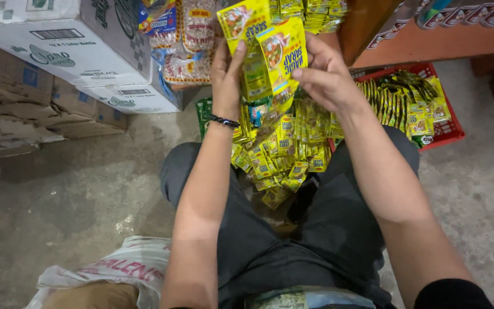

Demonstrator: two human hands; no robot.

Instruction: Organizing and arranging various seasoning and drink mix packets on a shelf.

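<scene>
Concrete floor (75, 200), stockroom. Our left hand (227, 71) and right hand (324, 77) both pinch the yellow sachet strips (267, 51) closed-fingered; sorting underway above the loose sachet pile (281, 154).

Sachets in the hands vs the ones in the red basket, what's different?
The yellow sachet strips are held up by the left hand and right hand, hanging lengthwise; the sachets in the red basket lie loose in a pile. The held strips look larger and mostly bright yellow; the basket pile mixes yellow with dark green packs. The held strips are off the floor; the basket sits on it. Both are small glossy packets.
</scene>
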